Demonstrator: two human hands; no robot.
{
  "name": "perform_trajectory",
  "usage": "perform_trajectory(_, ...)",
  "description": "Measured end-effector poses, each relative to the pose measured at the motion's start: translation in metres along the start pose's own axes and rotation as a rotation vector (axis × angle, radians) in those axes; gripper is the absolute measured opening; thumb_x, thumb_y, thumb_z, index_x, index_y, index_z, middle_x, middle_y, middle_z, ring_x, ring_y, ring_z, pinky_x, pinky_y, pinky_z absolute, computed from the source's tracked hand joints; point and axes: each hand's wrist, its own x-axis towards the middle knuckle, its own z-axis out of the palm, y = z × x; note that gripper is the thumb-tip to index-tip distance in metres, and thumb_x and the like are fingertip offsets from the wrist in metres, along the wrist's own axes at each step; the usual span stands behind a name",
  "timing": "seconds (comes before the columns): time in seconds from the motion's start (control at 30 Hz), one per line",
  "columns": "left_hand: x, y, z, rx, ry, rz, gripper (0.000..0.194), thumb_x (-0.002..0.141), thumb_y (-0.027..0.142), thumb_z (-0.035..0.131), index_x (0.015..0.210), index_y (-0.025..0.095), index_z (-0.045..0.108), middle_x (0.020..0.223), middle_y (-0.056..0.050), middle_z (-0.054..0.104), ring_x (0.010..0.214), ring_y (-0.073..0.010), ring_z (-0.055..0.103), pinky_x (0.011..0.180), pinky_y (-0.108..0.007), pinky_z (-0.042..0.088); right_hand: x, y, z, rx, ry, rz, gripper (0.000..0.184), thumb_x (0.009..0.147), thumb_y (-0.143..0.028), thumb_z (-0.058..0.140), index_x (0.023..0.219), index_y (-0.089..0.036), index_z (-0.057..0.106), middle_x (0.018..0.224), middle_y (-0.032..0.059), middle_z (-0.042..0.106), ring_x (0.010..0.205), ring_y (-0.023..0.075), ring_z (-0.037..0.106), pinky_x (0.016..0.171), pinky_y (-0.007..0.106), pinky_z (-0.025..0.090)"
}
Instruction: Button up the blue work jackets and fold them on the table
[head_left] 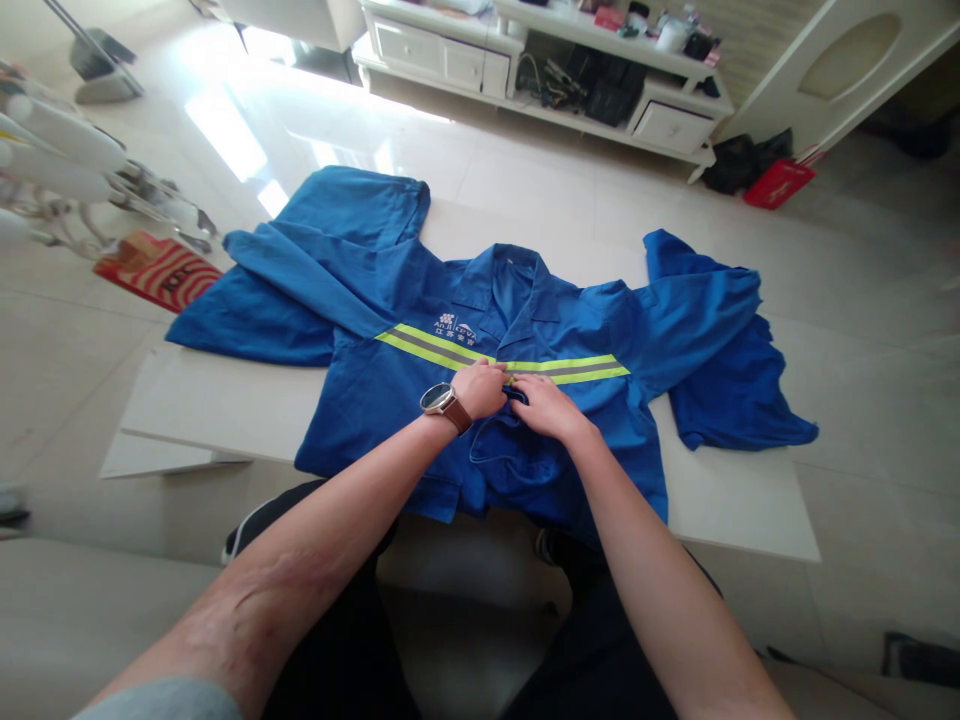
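A blue work jacket (390, 400) lies front side up on a white table, collar away from me, with a yellow and grey reflective stripe (577, 370) across its chest. My left hand (481, 388), a watch (444, 402) on its wrist, is closed on the front placket just at the stripe. Right beside it, my right hand (549, 405) pinches the placket's other edge. Fingers hide whatever fastener is between them. Below the hands the front is bunched up. More blue fabric (735, 390) lies under the right sleeve, and another blue piece (247, 310) under the left one.
The white table (750, 500) shows at its near right corner. A red-striped paper bag (161, 270) and a rack with white parts (67, 150) stand at the left. Across the tiled floor is a white TV cabinet (450, 60); a red bag (780, 182) sits by it.
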Motion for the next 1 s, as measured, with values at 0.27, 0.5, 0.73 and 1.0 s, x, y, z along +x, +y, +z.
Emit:
perform_trajectory(0.27, -0.0009, 0.0014, -0.0015, 0.020, -0.008, -0.009, 0.047, 0.090, 0.021, 0.055, 0.134, 0.026, 0.072, 0.155, -0.001, 0.057, 0.133, -0.0275, 0.056, 0.110, -0.037, 0.050, 0.0008, 0.0007, 0.0007, 0.016, 0.000, 0.000, 0.046, 0.097, -0.030, 0.052, 0.140, -0.020, 0.064, 0.155, 0.0085, 0.054, 0.143, 0.0267, 0.045, 0.124, 0.044, 0.034)
perform_trajectory(0.5, -0.0010, 0.0018, -0.0018, 0.023, -0.007, 0.002, 0.046, 0.090, 0.021, 0.054, 0.133, 0.025, 0.072, 0.154, -0.003, 0.058, 0.131, -0.0272, 0.058, 0.110, -0.037, 0.050, -0.0002, -0.0001, 0.0005, 0.019, 0.008, -0.001, 0.045, 0.097, -0.031, 0.052, 0.139, -0.021, 0.064, 0.155, 0.0075, 0.054, 0.144, 0.0262, 0.045, 0.123, 0.044, 0.034)
perform_trajectory(0.73, -0.0015, 0.0023, -0.0019, 0.015, -0.002, -0.002, 0.046, 0.089, 0.020, 0.054, 0.131, 0.025, 0.073, 0.154, -0.003, 0.058, 0.131, -0.0278, 0.057, 0.108, -0.038, 0.051, 0.0004, 0.0008, 0.0014, 0.013, 0.001, -0.005, 0.046, 0.097, -0.031, 0.052, 0.141, -0.022, 0.063, 0.156, 0.0079, 0.054, 0.144, 0.0262, 0.044, 0.123, 0.045, 0.033)
perform_trajectory(1.0, -0.0014, 0.0021, -0.0012, 0.018, -0.007, 0.004, 0.047, 0.090, 0.021, 0.053, 0.132, 0.023, 0.072, 0.154, -0.004, 0.058, 0.132, -0.0282, 0.057, 0.109, -0.038, 0.050, -0.0002, -0.0002, 0.0002, 0.015, 0.000, 0.002, 0.046, 0.097, -0.030, 0.052, 0.141, -0.020, 0.064, 0.156, 0.0085, 0.053, 0.144, 0.0269, 0.044, 0.124, 0.045, 0.033)
